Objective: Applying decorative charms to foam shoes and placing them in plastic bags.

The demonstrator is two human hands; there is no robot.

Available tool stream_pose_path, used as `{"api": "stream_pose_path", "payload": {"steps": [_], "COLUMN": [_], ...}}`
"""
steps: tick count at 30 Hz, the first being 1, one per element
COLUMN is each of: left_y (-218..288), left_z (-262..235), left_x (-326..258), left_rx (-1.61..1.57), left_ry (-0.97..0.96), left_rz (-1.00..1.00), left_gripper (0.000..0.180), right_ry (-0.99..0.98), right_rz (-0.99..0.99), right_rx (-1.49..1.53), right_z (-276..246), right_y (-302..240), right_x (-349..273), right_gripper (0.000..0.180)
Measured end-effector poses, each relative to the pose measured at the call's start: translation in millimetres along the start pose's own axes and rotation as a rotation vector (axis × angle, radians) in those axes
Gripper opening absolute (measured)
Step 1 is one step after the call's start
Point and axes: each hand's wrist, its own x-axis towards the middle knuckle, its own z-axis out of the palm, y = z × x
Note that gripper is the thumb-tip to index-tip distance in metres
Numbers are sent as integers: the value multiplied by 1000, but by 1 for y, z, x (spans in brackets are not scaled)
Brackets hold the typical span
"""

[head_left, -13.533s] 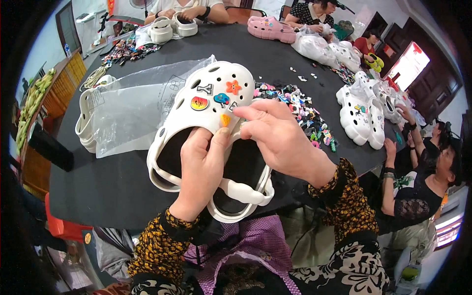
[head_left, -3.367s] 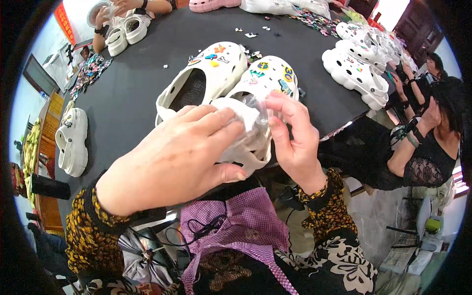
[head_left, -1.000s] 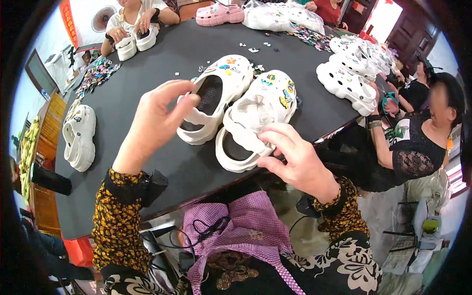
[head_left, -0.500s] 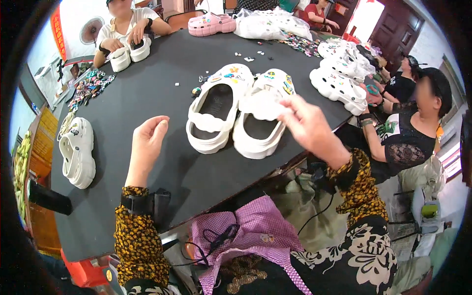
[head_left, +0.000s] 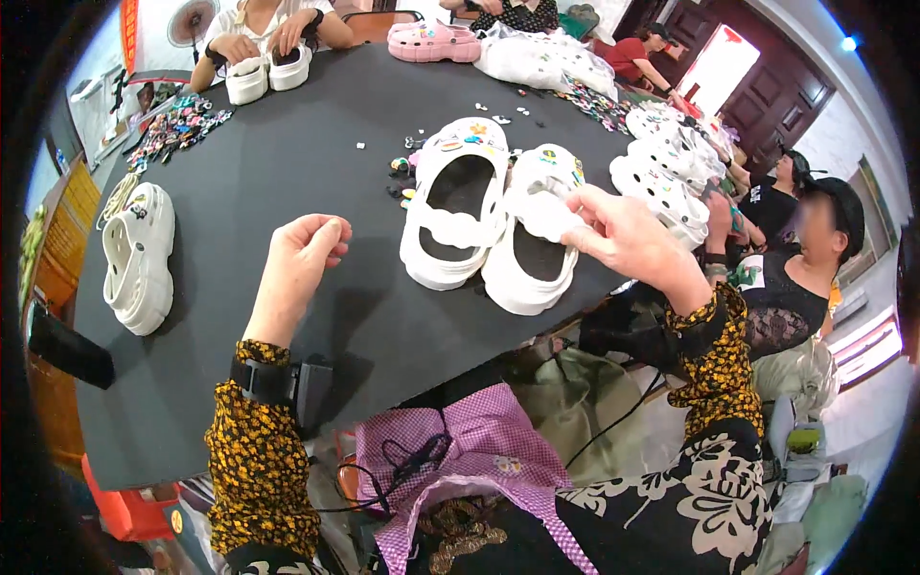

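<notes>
A pair of white clogs stands side by side on the dark table, toes away from me, with colourful charms on their tops. My right hand (head_left: 640,241) is at the right clog (head_left: 529,285), thumb and fingers closed on the side of its strap (head_left: 542,217). The left clog (head_left: 441,264) touches it, its strap lying across the opening. To their left, my left hand (head_left: 299,271) hovers over the table, touching neither clog. Its fingers are curled with the thumb pressed against them; whatever they may hold is hidden.
A single white clog (head_left: 139,259) lies far left, near a heap of charms (head_left: 175,130) and a black object (head_left: 69,347). Loose charms (head_left: 401,171) lie beside the pair. White clogs (head_left: 661,187), a pink clog (head_left: 433,43) and plastic bags (head_left: 537,59) are farther off. Other people sit round the table.
The view has shifted. The pair has moved slightly right, uncovering more of the loose charms beside it. My right hand stays at the strap, and my left hand keeps its curled shape.
</notes>
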Motion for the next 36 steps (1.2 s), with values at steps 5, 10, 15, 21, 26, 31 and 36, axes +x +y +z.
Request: {"api": "stream_pose_path", "payload": {"steps": [5,10,15,21,26,31,36], "left_y": [-7,-10,-8,-5,-3,-3,-11], "left_z": [1,-2,-2,-1,-3,0,-1], "left_x": [1,1,0,2,0,-1,0], "left_rx": [-1,-11,-5,-6,18,1,6], "left_ry": [-4,-12,-1,-24,-24,-22,-26], "left_rz": [-39,-35,-68,-67,-49,-65,-66], "left_gripper": [27,27,28,29,29,26,26], "right_ry": [-11,194,142,132,119,53,-18], "right_rz": [-93,-344,-433,-469,-409,-419,-397], "right_rx": [-206,-269,-414,-572,-717,-674,-348], "right_z": [3,16,30,46,45,35,22], "right_y": [-11,-10,-17,-25,-35,-18,-8], "right_x": [-5,7,28,42,46,49,33], "right_gripper": [47,54,55,47,39,26,31]}}
